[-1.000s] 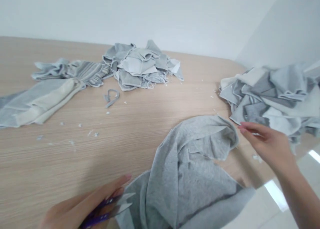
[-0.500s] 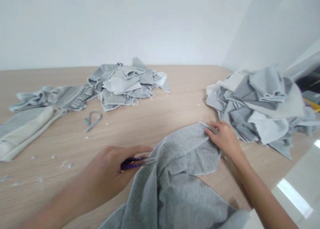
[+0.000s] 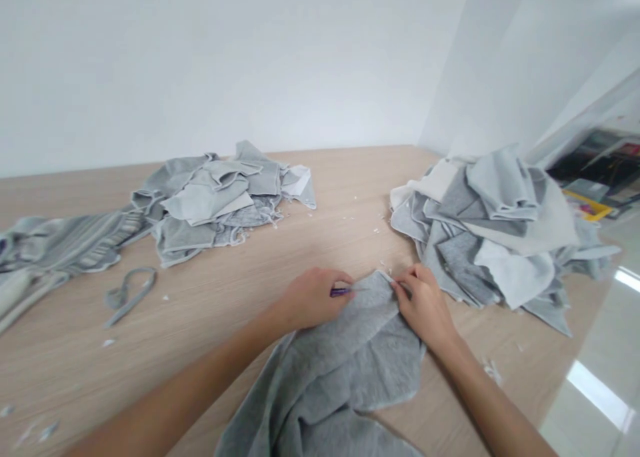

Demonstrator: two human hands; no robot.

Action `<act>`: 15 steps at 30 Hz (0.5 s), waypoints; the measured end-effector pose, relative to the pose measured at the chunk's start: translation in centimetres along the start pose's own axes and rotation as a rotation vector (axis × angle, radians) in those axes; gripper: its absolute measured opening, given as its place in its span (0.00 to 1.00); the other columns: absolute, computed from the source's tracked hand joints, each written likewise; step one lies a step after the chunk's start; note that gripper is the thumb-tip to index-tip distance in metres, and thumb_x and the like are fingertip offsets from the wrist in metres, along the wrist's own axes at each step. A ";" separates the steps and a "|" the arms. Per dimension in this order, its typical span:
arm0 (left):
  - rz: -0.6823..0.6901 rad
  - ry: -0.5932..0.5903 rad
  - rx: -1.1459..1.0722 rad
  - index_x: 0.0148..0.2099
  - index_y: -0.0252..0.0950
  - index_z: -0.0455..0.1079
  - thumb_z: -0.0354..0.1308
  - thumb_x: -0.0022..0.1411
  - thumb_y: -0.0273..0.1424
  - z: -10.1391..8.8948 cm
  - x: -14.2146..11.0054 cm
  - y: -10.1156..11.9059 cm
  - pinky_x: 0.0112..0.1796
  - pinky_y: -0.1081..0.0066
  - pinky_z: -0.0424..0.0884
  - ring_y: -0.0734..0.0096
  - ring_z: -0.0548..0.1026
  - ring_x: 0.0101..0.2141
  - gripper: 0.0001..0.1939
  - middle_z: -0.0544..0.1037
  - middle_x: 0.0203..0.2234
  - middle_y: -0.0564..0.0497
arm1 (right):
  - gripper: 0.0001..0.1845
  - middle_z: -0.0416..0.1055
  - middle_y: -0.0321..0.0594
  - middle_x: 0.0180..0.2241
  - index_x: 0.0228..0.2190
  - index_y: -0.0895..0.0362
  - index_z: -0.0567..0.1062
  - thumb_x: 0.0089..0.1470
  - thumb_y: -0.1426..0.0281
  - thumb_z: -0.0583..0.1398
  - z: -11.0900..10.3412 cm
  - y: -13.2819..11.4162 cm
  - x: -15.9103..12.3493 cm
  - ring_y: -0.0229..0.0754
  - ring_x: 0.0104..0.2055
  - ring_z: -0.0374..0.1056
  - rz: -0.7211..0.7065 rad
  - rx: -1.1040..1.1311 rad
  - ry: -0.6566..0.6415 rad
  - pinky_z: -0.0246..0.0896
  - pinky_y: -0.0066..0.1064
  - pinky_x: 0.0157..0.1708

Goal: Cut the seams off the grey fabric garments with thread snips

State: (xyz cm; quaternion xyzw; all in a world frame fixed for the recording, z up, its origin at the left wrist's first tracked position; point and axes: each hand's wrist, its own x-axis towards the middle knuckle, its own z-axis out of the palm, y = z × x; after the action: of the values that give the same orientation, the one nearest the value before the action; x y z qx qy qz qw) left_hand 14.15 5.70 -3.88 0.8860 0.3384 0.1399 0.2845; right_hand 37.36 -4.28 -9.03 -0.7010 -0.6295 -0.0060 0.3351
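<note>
I see my left hand [image 3: 313,300] closed around the purple handle of the scissors [image 3: 341,292], and the thin blade points to the right, toward the upper corner of the grey cloth [image 3: 345,340]. I cannot tell whether the blades are apart, or whether they touch the fabric. My right hand [image 3: 425,307] grips the cloth by this same corner, with the pale edge pinched between thumb and finger. The cloth lies in folds on the tabletop [image 3: 215,297], between my two arms, and it runs out of the lower border of my view.

Just beyond the right hand is the right pile [image 3: 500,224], of grey, cream and white pieces. The left pile [image 3: 215,197] lies farther back, near the wall [image 3: 225,64], and the striped fabric [image 3: 75,244] is beside it. In front of this pile rests a bent grey strip [image 3: 134,302]. Small white scraps [image 3: 493,370] are scattered about. Behind the right pile I see a yellow tray [image 3: 593,204]; its contents are too blurred for me to read any lettering.
</note>
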 end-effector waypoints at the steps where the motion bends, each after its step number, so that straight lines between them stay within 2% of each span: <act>1: 0.006 0.004 0.011 0.49 0.38 0.81 0.61 0.62 0.39 0.4 0.4 0.2 0.43 0.62 0.73 0.53 0.81 0.43 0.17 0.85 0.43 0.46 | 0.11 0.70 0.46 0.35 0.32 0.57 0.79 0.62 0.68 0.57 -0.2 -0.2 0.0 0.51 0.42 0.68 -0.009 0.024 0.019 0.63 0.42 0.47; 3: 0.022 0.025 0.024 0.48 0.36 0.81 0.63 0.61 0.39 1.0 0.9 0.6 0.42 0.61 0.72 0.51 0.81 0.42 0.17 0.85 0.42 0.44 | 0.11 0.71 0.46 0.39 0.36 0.56 0.78 0.64 0.67 0.57 -0.7 -0.6 -0.1 0.49 0.45 0.68 -0.027 0.076 0.071 0.63 0.40 0.49; 6: 0.045 0.061 0.018 0.39 0.35 0.81 0.61 0.63 0.36 1.3 1.0 1.2 0.34 0.66 0.69 0.59 0.80 0.33 0.11 0.84 0.33 0.47 | 0.09 0.73 0.43 0.44 0.39 0.54 0.78 0.65 0.66 0.58 -1.7 -1.3 -0.4 0.44 0.47 0.69 -0.023 0.284 0.148 0.62 0.35 0.50; 8: 0.053 0.097 0.005 0.33 0.36 0.80 0.60 0.64 0.34 1.2 0.6 1.5 0.30 0.68 0.66 0.65 0.77 0.28 0.11 0.82 0.27 0.50 | 0.07 0.75 0.39 0.40 0.39 0.52 0.78 0.64 0.65 0.60 -2.2 -1.4 -0.6 0.41 0.44 0.70 0.056 0.494 0.169 0.63 0.31 0.47; 10: 0.067 0.138 -0.022 0.34 0.37 0.79 0.60 0.64 0.33 1.0 -0.1 1.6 0.29 0.71 0.66 0.68 0.76 0.26 0.09 0.81 0.25 0.53 | 0.06 0.75 0.36 0.36 0.38 0.51 0.79 0.62 0.63 0.63 -2.5 -1.5 -0.8 0.39 0.39 0.70 0.194 0.706 0.162 0.63 0.27 0.41; 12: 0.204 0.219 -0.045 0.37 0.38 0.78 0.58 0.62 0.27 0.8 -1.0 1.6 0.28 0.73 0.66 0.72 0.76 0.25 0.07 0.81 0.25 0.55 | 0.08 0.74 0.34 0.31 0.37 0.51 0.80 0.58 0.61 0.66 -2.8 -1.5 -0.9 0.36 0.33 0.68 0.335 0.922 0.128 0.61 0.24 0.34; 15: 0.569 0.415 0.065 0.41 0.35 0.75 0.53 0.60 0.20 0.3 -2.4 1.8 0.24 0.73 0.64 0.75 0.72 0.20 0.12 0.79 0.23 0.55 | 0.13 0.74 0.35 0.28 0.35 0.53 0.81 0.52 0.58 0.69 -3.4 -1.7 -1.2 0.36 0.29 0.67 0.462 1.164 -0.034 0.60 0.24 0.30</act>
State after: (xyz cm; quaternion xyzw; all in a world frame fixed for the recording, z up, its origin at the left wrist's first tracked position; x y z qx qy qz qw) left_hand 13.45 2.79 -3.18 0.9061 0.1329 0.3798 0.1309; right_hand 36.99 -7.01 -6.15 -0.5215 -0.3669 0.4220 0.6444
